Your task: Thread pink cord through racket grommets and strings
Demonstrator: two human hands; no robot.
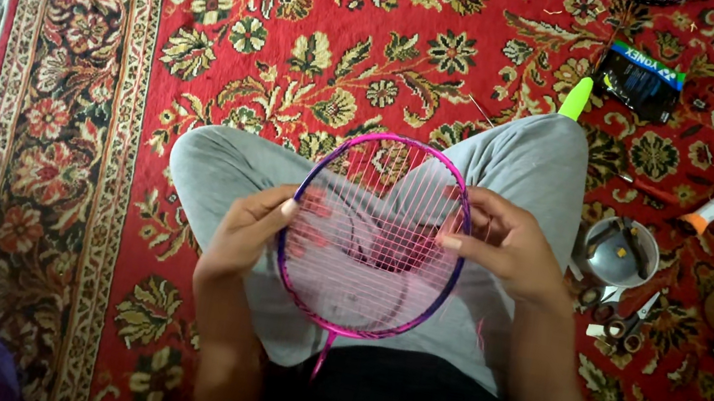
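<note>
— Where is the racket now, from your hands?

— The badminton racket head [376, 233] lies flat over my lap, above my crossed legs in the grey trousers [530, 163], between my two hands. My left hand [249, 230] is at the left side of the frame, and my right hand [506, 244] is at the right side. Both are about equally close to it.

— How do the hands hold it?

— My left hand is half closed around the rim, with the thumb on top against the strings [373, 223]. My right hand is also curled, the fingers lie on the strings near the right edge and pinch there. If it holds one string or only presses, I cannot tell.

— And the long axis?

— The shaft [322, 353] comes out from the bottom of the oval and points toward my body, so the long axis runs from me away, a little tilted. The grip is hidden under me.

— What is beside you?

— On the red carpet [309, 26], to my right, there is a small metal bowl [622, 252] and scissors [624, 321] just beside it. They are nearer to my right hand, but well apart from the racket.
</note>
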